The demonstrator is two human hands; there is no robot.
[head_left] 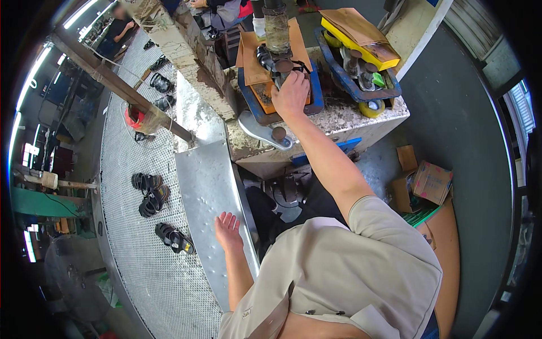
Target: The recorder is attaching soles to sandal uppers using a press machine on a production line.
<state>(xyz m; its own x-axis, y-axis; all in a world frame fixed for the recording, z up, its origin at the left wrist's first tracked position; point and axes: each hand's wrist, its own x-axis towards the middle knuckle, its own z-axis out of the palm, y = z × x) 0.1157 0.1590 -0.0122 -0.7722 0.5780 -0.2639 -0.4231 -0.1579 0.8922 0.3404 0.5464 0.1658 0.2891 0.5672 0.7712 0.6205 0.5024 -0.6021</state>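
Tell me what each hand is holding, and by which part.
The right hand rests on a dark sandal on the press, over its near end; a closed grip cannot be told. The left hand holds nothing, lying open on the metal chute.

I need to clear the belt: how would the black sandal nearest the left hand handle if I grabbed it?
The black sandal looks light, being mostly open straps on a thin sole. Its straps would probably flex, so gripping the sole seems steadier. Lying flat on the mesh belt, it seems unlikely to roll.
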